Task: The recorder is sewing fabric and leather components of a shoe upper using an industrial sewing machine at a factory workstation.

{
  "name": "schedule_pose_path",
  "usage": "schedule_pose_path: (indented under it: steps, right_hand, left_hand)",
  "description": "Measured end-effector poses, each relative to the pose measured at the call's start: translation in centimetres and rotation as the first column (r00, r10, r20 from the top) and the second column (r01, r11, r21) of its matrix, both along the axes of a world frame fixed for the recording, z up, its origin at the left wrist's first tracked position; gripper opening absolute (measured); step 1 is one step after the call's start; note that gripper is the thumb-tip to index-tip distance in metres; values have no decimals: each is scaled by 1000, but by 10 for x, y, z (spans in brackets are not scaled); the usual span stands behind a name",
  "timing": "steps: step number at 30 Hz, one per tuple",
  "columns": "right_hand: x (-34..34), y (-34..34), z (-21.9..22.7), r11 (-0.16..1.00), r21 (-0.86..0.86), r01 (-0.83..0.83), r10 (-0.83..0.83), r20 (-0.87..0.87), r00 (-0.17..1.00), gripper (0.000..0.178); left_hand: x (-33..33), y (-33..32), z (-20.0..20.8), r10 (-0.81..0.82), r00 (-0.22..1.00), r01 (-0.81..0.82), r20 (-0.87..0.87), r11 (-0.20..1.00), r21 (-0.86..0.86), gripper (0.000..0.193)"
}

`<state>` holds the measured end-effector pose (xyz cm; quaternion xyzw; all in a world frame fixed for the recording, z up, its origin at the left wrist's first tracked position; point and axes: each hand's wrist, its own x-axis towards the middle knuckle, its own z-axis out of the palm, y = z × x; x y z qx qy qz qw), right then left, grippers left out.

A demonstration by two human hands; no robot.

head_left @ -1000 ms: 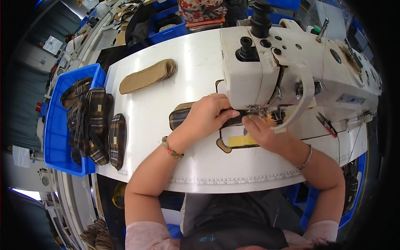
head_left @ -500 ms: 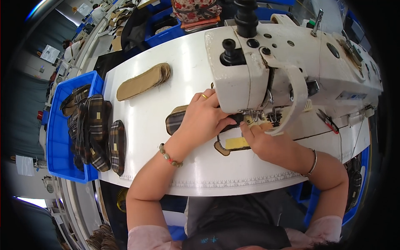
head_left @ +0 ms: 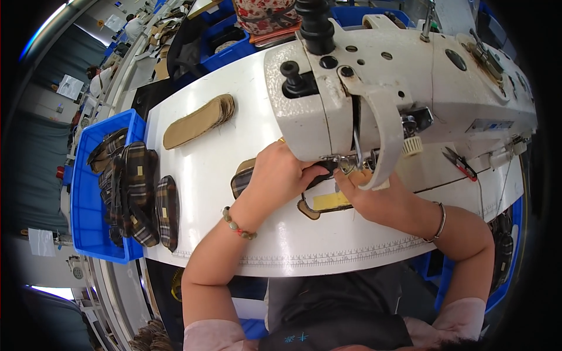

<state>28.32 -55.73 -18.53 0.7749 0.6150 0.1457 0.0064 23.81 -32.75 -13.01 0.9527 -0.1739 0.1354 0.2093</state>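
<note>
My left hand [head_left: 280,174] lies over a plaid fabric piece [head_left: 242,181] with a tan edge, its thumb and fingers pinching the dark border beside the presser foot [head_left: 345,164] of a white sewing machine [head_left: 310,120]. Close by on the other side, my right hand [head_left: 374,199] has its fingers bent together at the needle area. What those fingers grip is hidden by the machine head and the hand itself. Between the hands, a yellow strip [head_left: 331,202] and a small tan rounded piece [head_left: 308,210] lie on the white table.
A stack of tan sole-shaped pieces [head_left: 196,124] lies farther back on the table [head_left: 205,234]. At left stands a blue bin [head_left: 93,231] of plaid pieces, with another plaid piece [head_left: 167,213] beside it. Red-handled snips [head_left: 461,164] rest right of the machine.
The view has shifted slightly, so the machine appears farther left and lower. Both hands stay at the needle area, the left still on the plaid piece; the right fingers sit slightly closer under the machine head.
</note>
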Motion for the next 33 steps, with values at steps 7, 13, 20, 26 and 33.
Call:
schedule_pose_path:
  steps: [7, 13, 20, 26, 33]
  right_hand:
    - [1, 7, -12, 938, 303, 167, -60, -332, 941, 39]
    - [-1, 7, 3, 952, 261, 157, -81, -279, 957, 35]
    - [7, -3, -10, 939, 327, -104, 155, -133, 979, 32]
    - [-11, 3, 19, 959, 282, -40, 81, -136, 987, 43]
    - [-11, 3, 22, 949, 307, -66, 108, -123, 986, 37]
  left_hand:
    - [4, -1, -5, 66, 997, -67, 29, 998, 11, 25]
    - [1, 0, -6, 57, 992, -64, 109, 996, 67, 27]
    - [-2, -9, 13, 175, 975, -153, -137, 976, 157, 30]
    - [3, 4, -8, 100, 995, -101, -22, 989, -106, 27]
    - [-2, 13, -21, 162, 978, -176, -128, 979, -107, 35]
